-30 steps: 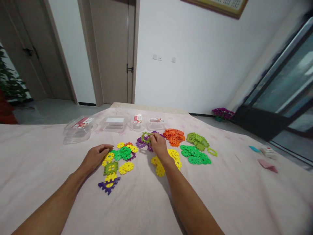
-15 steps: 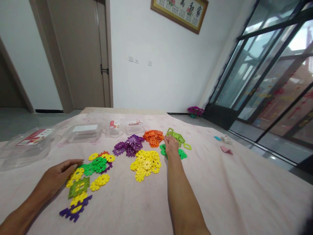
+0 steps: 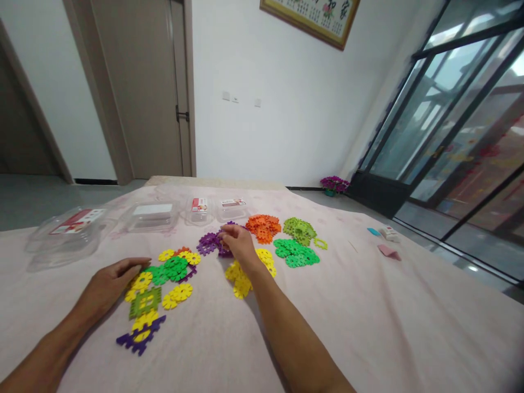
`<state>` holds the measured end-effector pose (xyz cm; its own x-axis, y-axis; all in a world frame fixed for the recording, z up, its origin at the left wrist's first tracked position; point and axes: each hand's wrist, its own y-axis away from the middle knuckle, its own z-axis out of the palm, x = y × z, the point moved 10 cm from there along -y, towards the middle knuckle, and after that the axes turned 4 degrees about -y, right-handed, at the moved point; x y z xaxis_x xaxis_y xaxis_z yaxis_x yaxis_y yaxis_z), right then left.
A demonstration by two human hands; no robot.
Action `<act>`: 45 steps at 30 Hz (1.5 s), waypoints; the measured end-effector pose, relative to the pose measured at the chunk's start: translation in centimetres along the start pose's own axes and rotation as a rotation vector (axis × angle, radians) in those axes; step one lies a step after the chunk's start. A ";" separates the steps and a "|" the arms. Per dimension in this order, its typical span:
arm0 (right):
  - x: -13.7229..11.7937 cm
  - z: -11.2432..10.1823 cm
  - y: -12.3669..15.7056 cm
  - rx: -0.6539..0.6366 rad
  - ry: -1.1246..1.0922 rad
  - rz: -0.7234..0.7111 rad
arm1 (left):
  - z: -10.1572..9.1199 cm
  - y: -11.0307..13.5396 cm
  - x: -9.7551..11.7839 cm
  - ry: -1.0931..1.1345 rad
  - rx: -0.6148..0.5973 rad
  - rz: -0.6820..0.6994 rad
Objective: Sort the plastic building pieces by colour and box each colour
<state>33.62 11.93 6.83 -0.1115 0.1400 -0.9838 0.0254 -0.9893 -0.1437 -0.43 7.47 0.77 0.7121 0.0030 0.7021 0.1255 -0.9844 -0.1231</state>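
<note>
My right hand [image 3: 238,243] reaches over the yellow pile [image 3: 245,270] to the purple pile [image 3: 210,242], fingers pinched on a purple piece. My left hand [image 3: 111,281] lies flat, fingers together, beside a joined flat figure of yellow, green and purple pieces [image 3: 158,286]. Sorted piles of snowflake pieces lie beyond: orange [image 3: 264,226], light green [image 3: 301,229], green [image 3: 295,252].
Several clear plastic boxes [image 3: 67,232] stand in a row at the far side of the pink cloth [image 3: 368,316]. Small cards and a blue item [image 3: 385,243] lie at the right. A door, a white wall and glass sliding doors surround the table.
My right hand has moved from the green piles at the right back left to the purple pile. My left hand stays by the figure. The view shifted slightly.
</note>
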 end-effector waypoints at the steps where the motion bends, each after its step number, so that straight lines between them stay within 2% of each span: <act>1: -0.2 2.9 1.0 -0.125 0.080 -0.038 | 0.0 0.1 0.2 0.029 -0.002 -0.001; 4: -0.6 10.5 5.3 -0.459 0.291 -0.190 | -0.2 0.6 1.0 0.125 0.009 -0.007; 6: -0.7 13.6 8.0 -0.605 0.423 -0.298 | -0.2 0.8 1.5 0.208 0.013 0.001; 9: -0.3 16.4 11.2 -0.774 0.599 -0.430 | -0.2 0.9 1.9 0.304 0.029 0.015; 12: 0.2 17.9 13.2 -0.905 0.726 -0.551 | -0.2 0.8 1.9 0.343 0.041 0.021; 14: 0.3 18.4 14.1 -0.943 0.799 -0.634 | -0.1 0.7 1.7 0.358 0.046 0.020; 19: 0.5 18.8 14.5 -0.877 0.969 -0.709 | 0.3 0.5 0.9 0.365 0.036 -0.006; 25: -0.1 17.9 14.0 -0.797 1.007 -0.720 | 0.5 0.4 0.5 0.351 0.032 0.006; 35: 0.6 17.9 13.8 -0.826 1.135 -0.719 | 0.2 0.6 1.1 0.335 0.024 0.010; 37: 0.7 17.6 13.4 -0.793 1.141 -0.699 | 0.0 0.8 1.5 0.330 0.025 0.005; 41: -0.5 15.7 11.1 -0.610 1.116 -0.600 | -0.2 1.0 1.8 0.302 0.025 -0.011; 43: -2.0 13.8 9.2 -0.500 1.111 -0.530 | -0.2 1.0 1.8 0.252 0.015 -0.009; 45: -3.8 10.9 6.9 -0.373 1.103 -0.446 | -0.1 0.9 1.6 0.172 0.001 0.000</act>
<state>23.37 4.14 10.76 0.7049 0.5984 -0.3808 0.5001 -0.8000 -0.3315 0.72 6.59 1.87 0.5837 -0.0275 0.8115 0.1258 -0.9843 -0.1238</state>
